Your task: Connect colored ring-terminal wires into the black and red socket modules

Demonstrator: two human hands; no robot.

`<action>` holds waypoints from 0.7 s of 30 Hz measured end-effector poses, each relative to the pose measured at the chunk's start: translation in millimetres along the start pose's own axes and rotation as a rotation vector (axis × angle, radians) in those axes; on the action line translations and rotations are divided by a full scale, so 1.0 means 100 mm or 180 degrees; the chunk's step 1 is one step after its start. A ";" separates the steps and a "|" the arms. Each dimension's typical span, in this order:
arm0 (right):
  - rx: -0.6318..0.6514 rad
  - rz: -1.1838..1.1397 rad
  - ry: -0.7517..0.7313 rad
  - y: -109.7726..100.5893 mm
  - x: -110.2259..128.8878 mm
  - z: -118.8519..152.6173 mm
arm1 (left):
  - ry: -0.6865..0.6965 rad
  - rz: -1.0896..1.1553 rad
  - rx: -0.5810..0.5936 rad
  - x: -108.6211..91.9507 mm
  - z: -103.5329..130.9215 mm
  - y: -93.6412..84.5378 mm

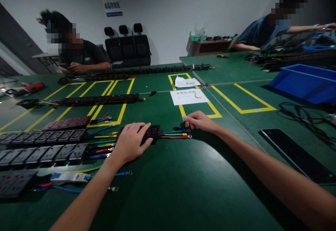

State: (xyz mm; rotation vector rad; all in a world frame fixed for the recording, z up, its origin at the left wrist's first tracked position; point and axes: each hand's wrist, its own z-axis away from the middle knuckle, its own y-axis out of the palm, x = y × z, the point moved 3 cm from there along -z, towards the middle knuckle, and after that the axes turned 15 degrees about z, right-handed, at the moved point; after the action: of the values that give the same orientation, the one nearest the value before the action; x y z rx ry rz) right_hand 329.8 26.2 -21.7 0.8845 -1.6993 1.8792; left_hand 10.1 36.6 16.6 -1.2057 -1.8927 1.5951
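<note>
My left hand (132, 140) lies over a black socket strip (154, 131), its fingers and thumb gripping the body from above. Blue, green-yellow and red wires (174, 136) run from the strip's right end and finish in ring terminals (189, 136). Just beyond those terminals, my right hand (200, 121) hovers with thumb and fingers closed together. Whatever sits in that pinch, if anything, is too small to make out. Left of my left hand are more socket strips (44, 155) in rows, with coloured leads and ring terminals pointing towards me and to the right.
White paper sheets (189, 97) lie on the green table (168, 192) among yellow tape outlines. A phone (296, 154), black cables (301, 119) and a blue bin (304, 84) are at the right. Longer strips (102, 99) lie further back. Two people sit across the tables.
</note>
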 end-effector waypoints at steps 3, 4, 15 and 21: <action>-0.0065 -0.0054 0.0000 0.01 -0.03 -0.01 | -0.0003 -0.0023 0.0022 0.00 0.00 0.00; -0.0075 -0.0076 -0.0006 0.01 -0.03 -0.01 | -0.0003 -0.0033 0.0035 0.00 0.00 0.00; 0.0085 -0.0463 0.0086 0.02 -0.01 -0.01 | -0.0028 -0.0038 0.0090 0.00 0.00 0.01; 0.0212 -0.0550 0.0103 0.01 0.00 -0.01 | 0.0008 -0.0065 0.0055 0.00 0.00 0.01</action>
State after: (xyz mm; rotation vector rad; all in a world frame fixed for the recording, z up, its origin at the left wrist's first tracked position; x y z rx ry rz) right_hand 329.3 26.8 -22.1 0.9880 -1.4983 1.8330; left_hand 10.8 36.9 15.7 -1.1769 -1.8800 1.5955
